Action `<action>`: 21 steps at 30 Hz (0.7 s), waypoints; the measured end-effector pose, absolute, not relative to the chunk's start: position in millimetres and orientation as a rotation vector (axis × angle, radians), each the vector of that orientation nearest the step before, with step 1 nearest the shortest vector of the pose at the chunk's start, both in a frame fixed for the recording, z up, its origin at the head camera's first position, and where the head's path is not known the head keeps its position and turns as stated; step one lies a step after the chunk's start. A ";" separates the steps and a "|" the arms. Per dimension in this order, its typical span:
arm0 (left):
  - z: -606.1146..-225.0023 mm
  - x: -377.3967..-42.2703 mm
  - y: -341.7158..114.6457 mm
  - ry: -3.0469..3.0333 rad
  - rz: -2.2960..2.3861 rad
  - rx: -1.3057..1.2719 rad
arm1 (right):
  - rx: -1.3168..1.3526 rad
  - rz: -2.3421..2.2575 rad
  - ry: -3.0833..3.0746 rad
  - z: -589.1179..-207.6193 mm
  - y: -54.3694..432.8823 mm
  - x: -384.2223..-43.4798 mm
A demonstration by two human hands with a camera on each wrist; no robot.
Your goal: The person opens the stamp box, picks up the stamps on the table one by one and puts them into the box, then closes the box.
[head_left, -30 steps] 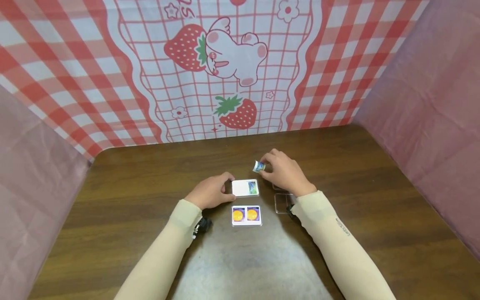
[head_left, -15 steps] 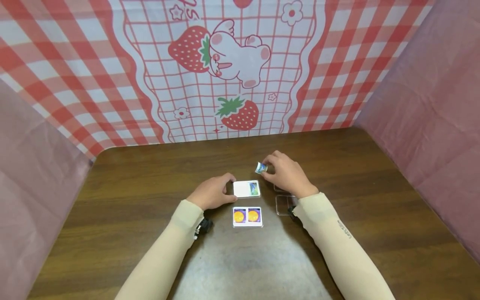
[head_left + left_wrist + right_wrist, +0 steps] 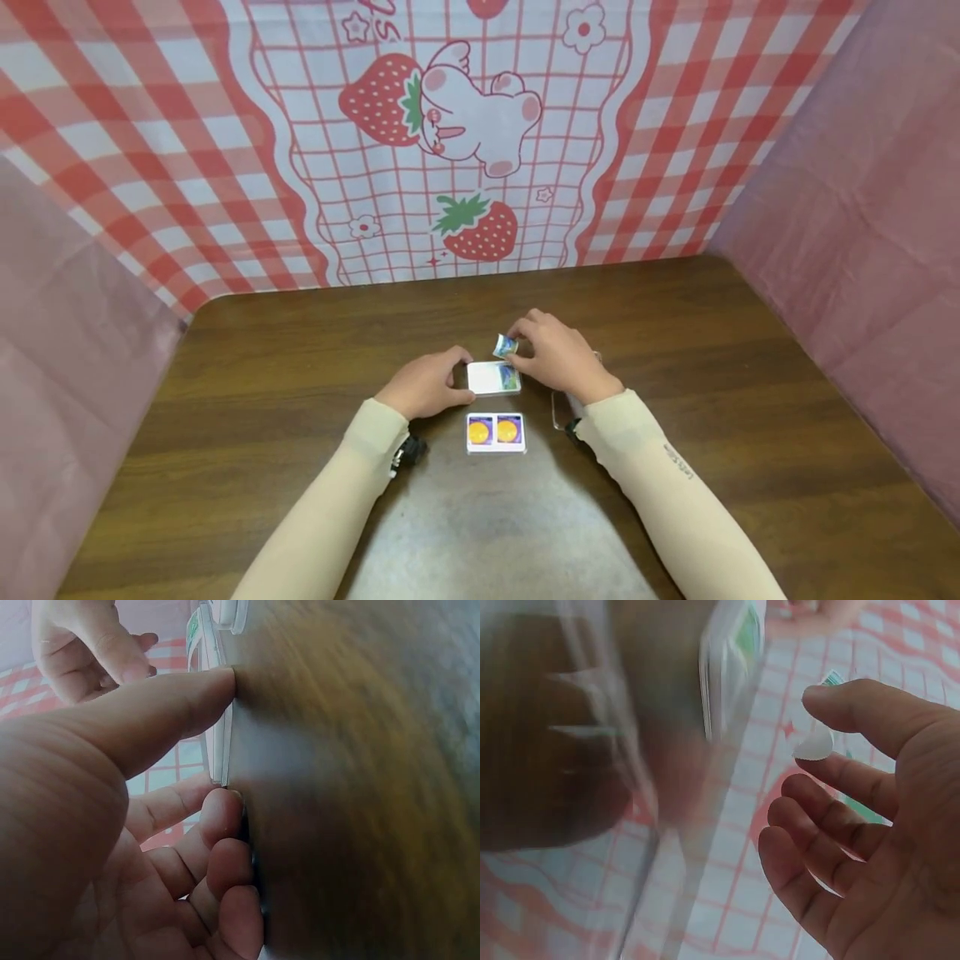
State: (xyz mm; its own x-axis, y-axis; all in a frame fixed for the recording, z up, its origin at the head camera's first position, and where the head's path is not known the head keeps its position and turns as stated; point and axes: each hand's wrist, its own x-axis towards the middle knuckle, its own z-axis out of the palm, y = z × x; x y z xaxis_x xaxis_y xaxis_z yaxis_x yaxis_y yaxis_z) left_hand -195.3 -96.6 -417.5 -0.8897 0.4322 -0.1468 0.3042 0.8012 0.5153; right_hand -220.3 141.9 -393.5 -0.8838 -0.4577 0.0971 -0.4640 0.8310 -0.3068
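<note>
My right hand [image 3: 558, 358] pinches a small, curled blue-green stamp [image 3: 504, 346] between thumb and forefinger. In the right wrist view, the stamp's pale back and toothed edge [image 3: 814, 744] show, while the other fingers stay loosely bent. Just below it lies a flat clear case with a white card [image 3: 482, 378]; a green-blue stamp [image 3: 509, 377] sits at the card's right end. My left hand [image 3: 423, 385] holds the left end of this case, thumb and fingers at opposite edges. In the left wrist view, the case's thin edge [image 3: 219, 742] runs between thumb and fingers.
Nearer the body lies a second case [image 3: 496, 448] bearing two orange-and-purple stamps. A clear plastic piece [image 3: 559, 412] lies partly under my right wrist. The brown wooden table [image 3: 300, 333] ends at a red-checked cloth [image 3: 420, 208], with pink cloth [image 3: 810, 217] at the sides.
My right hand has moved left and slightly nearer with the pinched stamp, from beyond the card's right end to right above it. The left hand keeps its hold on the case.
</note>
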 end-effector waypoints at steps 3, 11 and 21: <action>-416.7 -197.4 -97.0 2.735 0.716 0.558 | 0.861 0.461 -3.002 -392.3 130.0 -219.0; -413.0 -197.6 -98.0 2.738 0.682 0.550 | 1.026 0.314 -3.016 -386.8 107.5 -219.9; -417.4 -194.9 -96.7 2.734 0.708 0.581 | 1.053 0.173 -3.094 -391.4 96.5 -217.6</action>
